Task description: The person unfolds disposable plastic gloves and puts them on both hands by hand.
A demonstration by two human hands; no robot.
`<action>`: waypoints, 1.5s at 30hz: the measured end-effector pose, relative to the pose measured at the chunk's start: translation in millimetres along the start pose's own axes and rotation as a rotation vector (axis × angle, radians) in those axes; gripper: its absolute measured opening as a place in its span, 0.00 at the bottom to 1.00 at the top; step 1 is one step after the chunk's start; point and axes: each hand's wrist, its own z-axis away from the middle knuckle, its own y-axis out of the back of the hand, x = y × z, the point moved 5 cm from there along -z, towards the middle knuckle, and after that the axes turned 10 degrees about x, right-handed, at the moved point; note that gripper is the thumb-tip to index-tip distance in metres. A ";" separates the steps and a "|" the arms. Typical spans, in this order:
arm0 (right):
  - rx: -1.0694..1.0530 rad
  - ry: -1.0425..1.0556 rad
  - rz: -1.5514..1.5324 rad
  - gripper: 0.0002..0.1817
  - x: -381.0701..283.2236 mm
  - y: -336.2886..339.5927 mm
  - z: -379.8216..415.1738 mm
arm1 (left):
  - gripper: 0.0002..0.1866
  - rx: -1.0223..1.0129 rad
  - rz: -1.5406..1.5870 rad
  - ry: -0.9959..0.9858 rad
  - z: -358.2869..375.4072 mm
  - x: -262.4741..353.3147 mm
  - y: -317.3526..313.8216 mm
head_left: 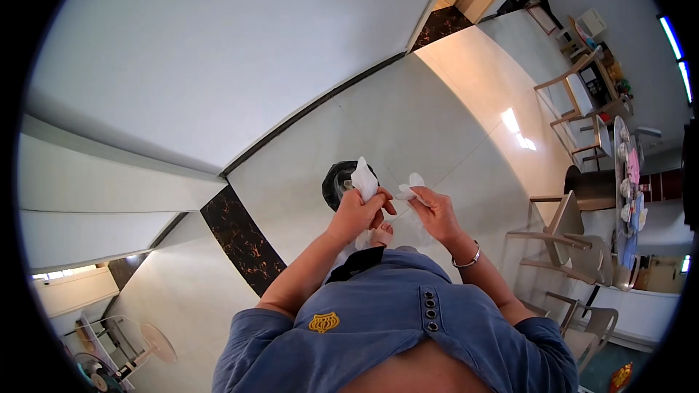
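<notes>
My left hand (355, 215) is closed around a white, crumpled sheet (364, 178) that looks like tissue or thin plastic and points up from the fingers. To its right, my right hand (435, 215) pinches a smaller white piece (413, 185) between thumb and fingers. The two hands are a short gap apart in front of my body. Below and just beyond my left hand, a round bin with a black liner (333, 188) stands on the floor, partly hidden by that hand. Thin translucent material hangs below the hands; its outline is unclear.
A pale wall (240, 44) rises beyond the tiled floor (291, 167). Chairs (571, 240) and a table (621, 175) with things on it stand at the right. A fan (156, 342) is at the lower left. A dark marbled strip (242, 240) crosses the floor.
</notes>
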 end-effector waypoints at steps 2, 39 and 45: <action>-0.036 -0.006 0.017 0.09 -3.1 -1.2 0.5 | 0.06 -0.023 -0.033 0.026 2.8 3.0 -4.8; 0.462 -0.699 -1.021 0.16 55.0 23.5 32.0 | 0.09 -0.360 0.063 0.422 -4.8 -57.0 -49.0; 0.202 -0.639 -0.201 0.21 31.2 55.7 65.5 | 0.07 -0.302 0.063 0.359 -17.3 -62.0 -62.0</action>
